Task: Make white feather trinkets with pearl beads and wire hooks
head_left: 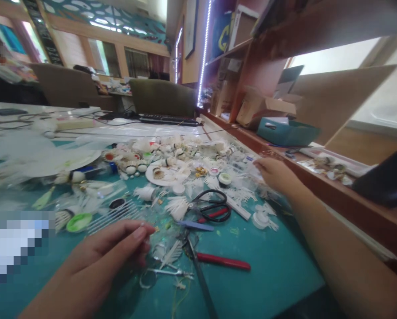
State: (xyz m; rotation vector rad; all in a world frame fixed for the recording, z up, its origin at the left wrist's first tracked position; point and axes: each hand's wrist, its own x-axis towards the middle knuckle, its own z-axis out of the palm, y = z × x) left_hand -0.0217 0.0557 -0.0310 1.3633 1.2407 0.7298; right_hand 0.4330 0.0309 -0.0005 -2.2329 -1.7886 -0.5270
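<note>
My left hand (118,250) is over the green mat, thumb and index finger pinched together; anything between them is too small to make out. Just right of it lie a clear ring-shaped piece (159,251) and a white feather-like piece (172,254). Black-handled scissors (214,206), a purple strip (195,226) and red-handled pliers (223,260) rest at mid-mat. Farther off, my right hand (273,175) reaches to the clear plastic packets (241,166) at the mat's right side. Its fingers are curled together at the packets' edge, and what they grip is unclear.
Shuttlecocks (135,161) and small white parts crowd the mat's back. A white round lid (165,173) and a green-filled dish (79,222) sit among them. Behind are a keyboard (171,119) and chairs. A teal box (286,132) stands on the right ledge.
</note>
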